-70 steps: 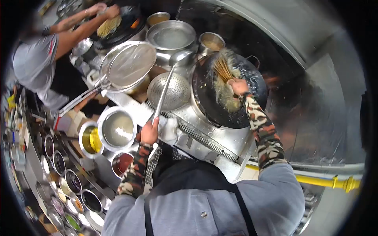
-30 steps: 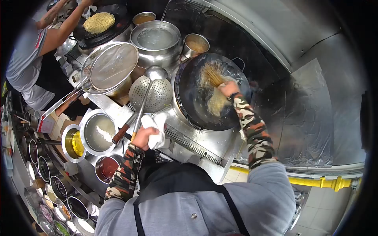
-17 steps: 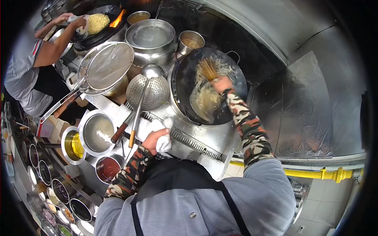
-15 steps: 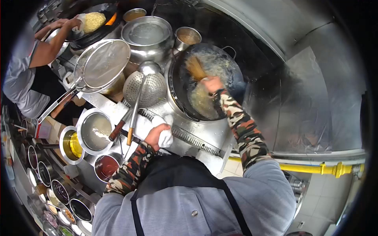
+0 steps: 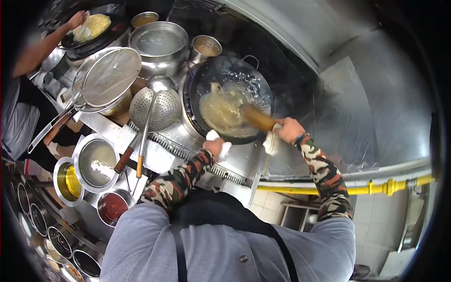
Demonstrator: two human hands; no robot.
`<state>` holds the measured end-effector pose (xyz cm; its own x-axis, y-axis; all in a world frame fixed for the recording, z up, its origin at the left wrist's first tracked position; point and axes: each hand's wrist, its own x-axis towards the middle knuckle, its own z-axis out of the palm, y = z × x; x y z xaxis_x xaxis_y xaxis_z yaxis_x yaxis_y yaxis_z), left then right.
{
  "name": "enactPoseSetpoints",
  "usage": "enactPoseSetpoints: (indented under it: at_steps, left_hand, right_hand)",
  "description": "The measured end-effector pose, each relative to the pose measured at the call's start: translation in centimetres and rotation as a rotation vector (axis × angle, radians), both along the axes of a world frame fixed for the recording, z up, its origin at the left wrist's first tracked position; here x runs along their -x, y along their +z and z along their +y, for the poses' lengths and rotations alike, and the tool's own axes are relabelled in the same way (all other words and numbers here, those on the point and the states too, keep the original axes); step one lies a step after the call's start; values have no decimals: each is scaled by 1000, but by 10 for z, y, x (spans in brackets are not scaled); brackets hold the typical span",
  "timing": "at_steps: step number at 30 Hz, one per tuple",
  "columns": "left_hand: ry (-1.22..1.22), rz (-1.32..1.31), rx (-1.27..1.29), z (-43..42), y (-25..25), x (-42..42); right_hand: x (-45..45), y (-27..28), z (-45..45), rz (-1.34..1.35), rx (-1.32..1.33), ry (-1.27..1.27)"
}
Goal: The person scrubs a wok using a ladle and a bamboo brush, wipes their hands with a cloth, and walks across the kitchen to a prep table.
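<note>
Closely Gripped Brush and Cloth Met the Black Wok (image 5: 202, 77) on Its Near Side

On a clock face centred on the wok, with twelve pointing away from the wearer, the right hand (image 5: 291, 129) stood at four o'clock, outside the rim. It was wrapped around a brown bamboo brush (image 5: 259, 118), whose long axis ran from the fist toward ten o'clock, so that its blurred bristle end lay over the wok's edge. The left hand (image 5: 214, 147) was the nearer to the rim, at about half past six, clenched on a crumpled white cloth (image 5: 225, 151); whether the cloth pressed against the metal could not be told.

Inside the bowl, cloudy, straw-coloured liquid (image 5: 218, 110) pooled toward six o'clock, while the far wall glistened dark and wet. A looped metal ear (image 5: 252, 59) stuck out at one o'clock. At nine o'clock sat a round perforated steel skimmer (image 5: 152, 113), its holes evenly punched, with a smooth ladle (image 5: 160, 83) resting across it; the ladle's slim shank ended in pale wood toward eight. A wide-rimmed pot of water (image 5: 157, 42) stood at ten, and a small steel pot (image 5: 206, 45) at eleven.
</note>
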<state>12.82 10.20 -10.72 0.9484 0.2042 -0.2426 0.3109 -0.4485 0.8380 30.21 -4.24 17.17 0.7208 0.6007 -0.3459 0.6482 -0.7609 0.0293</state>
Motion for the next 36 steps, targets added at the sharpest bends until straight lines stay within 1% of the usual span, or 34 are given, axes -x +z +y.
enactPoseSetpoints:
  at_steps: [1,2,3,4,6,7,8,9,10,11,12,13,14,15,16,17,18,19,21,22,24,26,27,28,29,30,31,32,33,34,35,36]
  left_hand:
    - [238,-45,334,-12,0,6]
    - [381,-58,375,-25,-15,1]
    - [526,-82,416,-38,-30,-4]
    - [608,21,545,-36,-5,2]
    - [817,219,796,-31,53,16]
    - [783,39,769,-33,54,21]
    - [756,-52,760,-33,51,23]
    - [728,-144,753,-33,47,25]
    - [697,-235,747,-32,43,27]
    - [583,-274,422,-32,39,25]
    - [625,-255,492,-35,36,21]
    - [671,-238,561,-37,33,17]
    - [719,-222,629,-40,30,13]
    - [777,-87,841,-33,47,15]
    - [829,57,1047,-30,59,19]
    - [630,6,823,-30,41,18]
    - [459,-58,559,-30,22,17]
    - [337,-141,312,-31,4,16]
    - [301,-193,296,-30,-8,14]
    - [338,-145,366,-32,-8,12]
    - [372,-90,438,-30,5,15]
    - [173,-104,-35,-17,44,26]
    - [165,-111,-35,-18,33,22]
    - [190,-144,102,-21,9,17]
    - [192,-131,131,-19,19,22]
    - [194,-119,161,-17,30,27]
    - [197,-106,190,-15,42,32]
    - [67,-158,-126,-7,57,37]
    - [70,-156,-139,-8,48,34]
    - [113,-207,-141,-13,33,31]
    - [155,-257,-140,-17,24,29]
    - [156,-252,-148,-16,29,30]
  right_hand:
    - [11,2,11,65,70,138]
    - [15,1,22,128,140,276]
    - [3,-31,27,125,183,346]
    - [-5,-46,42,129,192,365]
    - [-30,-63,95,153,101,133]
    - [-46,-71,122,161,49,10]
    - [-62,-79,148,164,-12,-112]
    - [-60,-89,155,122,-129,-132]
    - [-47,-106,148,24,-231,-67]
    - [-32,-119,138,-71,-299,-3]
    - [-15,-126,126,-117,-314,39]
    - [-8,-122,112,78,-97,25]
    - [5,-100,91,122,-41,112]
    - [20,-78,71,168,9,199]
    - [23,-51,64,178,215,165]
    - [6,-41,56,114,300,214]
    - [-16,-36,51,2,320,248]
    - [-6,-35,73,-355,389,63]
    - [-96,-86,89,-400,327,142]
    - [-71,-78,123,-470,280,106]
    - [-70,-94,143,-390,160,266]
    - [-73,-155,109,-556,9,242]
    - [-70,-166,83,-559,28,170]
    - [-63,-150,67,-483,63,186]
    - [-55,-135,51,-405,97,199]
    - [-34,-80,39,-249,151,300]
    - [-33,-53,38,-237,200,366]
    - [-46,-53,50,-238,191,369]
    - [-62,-55,66,-270,266,342]
    - [-78,-60,84,-301,340,316]
    - [-85,-72,110,-362,300,305]
    - [-84,-90,132,-421,263,292]
